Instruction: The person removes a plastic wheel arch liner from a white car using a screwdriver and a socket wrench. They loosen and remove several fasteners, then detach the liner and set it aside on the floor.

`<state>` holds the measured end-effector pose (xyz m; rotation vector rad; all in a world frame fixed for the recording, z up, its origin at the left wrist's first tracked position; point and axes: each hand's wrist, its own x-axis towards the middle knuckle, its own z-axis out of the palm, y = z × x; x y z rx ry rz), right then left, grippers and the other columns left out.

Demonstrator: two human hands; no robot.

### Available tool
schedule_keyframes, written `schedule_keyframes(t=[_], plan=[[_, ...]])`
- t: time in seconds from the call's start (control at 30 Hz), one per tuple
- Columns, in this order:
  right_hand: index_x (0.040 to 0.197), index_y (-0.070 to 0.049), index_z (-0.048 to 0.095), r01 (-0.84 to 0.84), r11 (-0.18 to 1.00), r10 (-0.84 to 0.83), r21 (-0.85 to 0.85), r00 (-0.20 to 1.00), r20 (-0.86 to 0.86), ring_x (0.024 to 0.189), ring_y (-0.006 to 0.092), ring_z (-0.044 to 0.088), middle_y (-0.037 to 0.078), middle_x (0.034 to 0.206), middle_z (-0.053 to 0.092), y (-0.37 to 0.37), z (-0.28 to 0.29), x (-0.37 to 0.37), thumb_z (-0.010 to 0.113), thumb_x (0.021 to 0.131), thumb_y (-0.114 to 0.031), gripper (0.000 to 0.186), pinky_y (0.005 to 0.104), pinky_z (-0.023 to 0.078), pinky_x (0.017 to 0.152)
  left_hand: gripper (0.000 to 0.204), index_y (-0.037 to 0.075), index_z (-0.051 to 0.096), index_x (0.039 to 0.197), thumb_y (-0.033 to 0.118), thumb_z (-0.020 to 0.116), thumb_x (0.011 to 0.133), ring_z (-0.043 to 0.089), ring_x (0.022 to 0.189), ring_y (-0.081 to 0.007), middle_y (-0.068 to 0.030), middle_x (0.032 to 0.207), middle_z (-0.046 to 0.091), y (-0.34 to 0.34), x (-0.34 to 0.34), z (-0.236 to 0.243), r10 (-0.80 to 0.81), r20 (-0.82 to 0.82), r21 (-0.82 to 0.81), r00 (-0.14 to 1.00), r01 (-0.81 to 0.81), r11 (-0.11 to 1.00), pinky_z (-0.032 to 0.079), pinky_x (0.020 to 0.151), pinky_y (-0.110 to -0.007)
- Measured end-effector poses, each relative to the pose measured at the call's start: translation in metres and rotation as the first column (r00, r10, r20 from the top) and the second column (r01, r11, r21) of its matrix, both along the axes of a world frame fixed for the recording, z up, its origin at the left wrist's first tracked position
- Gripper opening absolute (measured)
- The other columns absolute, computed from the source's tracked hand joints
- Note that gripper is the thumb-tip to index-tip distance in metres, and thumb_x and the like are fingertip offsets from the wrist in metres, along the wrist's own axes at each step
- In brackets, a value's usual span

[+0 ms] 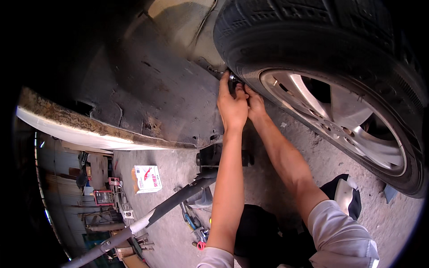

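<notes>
Left of the black-tyred, silver-spoked wheel (pixel 330 127), the left hand (pixel 233 108) is pinching a small, shiny, cylindrical metal part (pixel 233 77); the right hand (pixel 256 103) is resting nearer the wheel, its grip I cannot tell.

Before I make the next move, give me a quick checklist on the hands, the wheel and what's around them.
1. Left hand at the shiny metal piece: ok, fingers beside it.
2. Right hand in place: ok, close alongside the left.
3. Firm grip on that piece: cannot tell, fingertips partly hidden.
4. Generous room between hands and tire: not ok, they look close to its edge.
5. Long bar bearing the car's weight: cannot tell, its upper end is unclear.
6. Hand tools off the wheel: ok, lying on the floor.
</notes>
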<state>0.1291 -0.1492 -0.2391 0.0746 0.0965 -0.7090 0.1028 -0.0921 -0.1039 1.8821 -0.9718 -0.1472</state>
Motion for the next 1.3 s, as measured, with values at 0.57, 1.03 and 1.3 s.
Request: schedule_keyframes(t=[0.57,1.03,1.3], plan=[[0.097,-0.003,0.056,0.045,0.977,-0.031,0.208,0.997,-0.070,0.054,0.0066,0.048,0.004,0.083,0.059,0.069,0.073,-0.007,0.049,0.094,-0.013,0.012,0.0181,0.037,0.040,0.045,-0.001,0.033,0.130,-0.003,0.046,0.088,0.062,0.059,-0.0128,-0.0227,0.130,0.047,0.013,0.010,0.010,0.066,-0.052,-0.026,0.996,-0.067,0.997,0.048,0.047,-0.023],[0.098,-0.004,0.054,0.035,0.980,-0.048,0.196,0.997,0.067,0.051,0.0042,0.044,0.003,0.078,0.054,0.024,0.002,0.004,0.048,0.095,-0.014,0.012,0.0155,0.038,0.045,0.043,-0.001,0.034,0.128,-0.002,0.046,0.087,0.061,0.058,-0.0147,-0.0207,0.127,0.049,-0.012,0.000,-0.013,-0.015,-0.008,-0.080,1.000,0.014,0.997,0.049,0.047,-0.025],[0.096,-0.004,0.051,0.039,0.974,-0.018,0.223,0.995,-0.096,0.046,0.0050,0.040,0.000,0.065,0.048,0.058,0.048,0.001,0.046,0.096,-0.016,0.013,0.0173,0.036,0.041,0.041,-0.002,0.038,0.125,-0.001,0.048,0.085,0.062,0.058,-0.0165,-0.0235,0.126,0.050,0.006,0.017,-0.009,0.049,0.315,-0.046,0.948,-0.037,0.998,0.050,0.053,-0.025]])
